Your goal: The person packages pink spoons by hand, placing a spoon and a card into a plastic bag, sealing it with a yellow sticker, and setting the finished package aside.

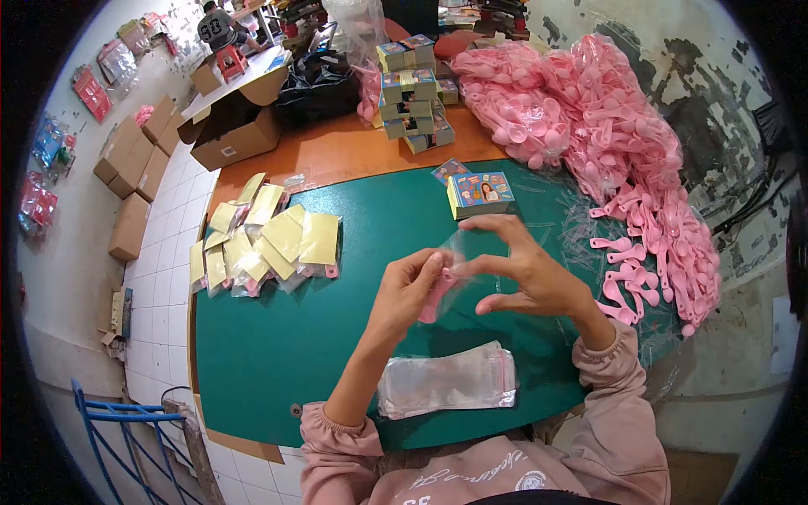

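Note:
A clear plastic bag with a pink spoon inside hangs from my left hand, whose thumb and fingers pinch it near the top. Beside it, my right hand has its fingers and thumb spread apart, the fingertips close to the bag's upper edge. Below both hands, a stack of clear bags lies on the green table mat. Beyond the right hand sits a stack of printed cards. To the left lie several filled bags with yellow cards.
A big heap of pink spoons covers the right side, with loose ones nearer. Card bundles stand at the back by an open carton. A person sits far left.

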`<control>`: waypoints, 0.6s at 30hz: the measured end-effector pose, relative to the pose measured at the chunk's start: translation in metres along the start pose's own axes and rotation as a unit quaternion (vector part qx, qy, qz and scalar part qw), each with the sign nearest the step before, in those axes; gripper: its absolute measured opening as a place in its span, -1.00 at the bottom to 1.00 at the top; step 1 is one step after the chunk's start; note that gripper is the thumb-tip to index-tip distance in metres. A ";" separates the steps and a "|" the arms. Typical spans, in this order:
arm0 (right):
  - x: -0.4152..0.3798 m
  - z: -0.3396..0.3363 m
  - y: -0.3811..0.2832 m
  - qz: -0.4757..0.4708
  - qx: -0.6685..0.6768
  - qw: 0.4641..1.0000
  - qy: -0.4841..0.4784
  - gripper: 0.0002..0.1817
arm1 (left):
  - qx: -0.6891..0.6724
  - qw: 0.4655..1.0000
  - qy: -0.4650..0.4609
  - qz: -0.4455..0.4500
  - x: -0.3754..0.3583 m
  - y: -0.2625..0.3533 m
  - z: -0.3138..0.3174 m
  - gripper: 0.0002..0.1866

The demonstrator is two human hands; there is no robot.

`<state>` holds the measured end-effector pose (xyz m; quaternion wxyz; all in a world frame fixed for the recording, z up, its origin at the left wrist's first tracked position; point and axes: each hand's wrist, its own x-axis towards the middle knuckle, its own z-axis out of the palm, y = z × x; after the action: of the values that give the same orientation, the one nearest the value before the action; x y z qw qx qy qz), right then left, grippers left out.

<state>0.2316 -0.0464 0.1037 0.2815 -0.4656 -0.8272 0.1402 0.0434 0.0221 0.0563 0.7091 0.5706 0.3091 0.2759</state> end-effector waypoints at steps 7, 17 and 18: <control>0.011 0.000 0.028 -0.049 0.059 0.995 -0.060 -0.66 | 0.021 1.000 -0.018 0.005 0.006 0.005 -0.013 -0.66; 0.024 0.024 0.154 0.390 -0.018 0.888 0.244 -0.70 | -0.008 0.998 0.034 0.044 0.022 -0.017 -0.034 -0.71; 0.025 0.023 0.152 0.378 -0.022 0.887 0.265 -0.71 | 0.003 0.998 0.035 0.052 0.022 -0.016 -0.035 -0.73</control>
<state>0.3131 0.0557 0.0189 0.4058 -0.7692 -0.4855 0.0888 0.0324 0.0577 0.0320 0.6808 0.5781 0.3045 0.3312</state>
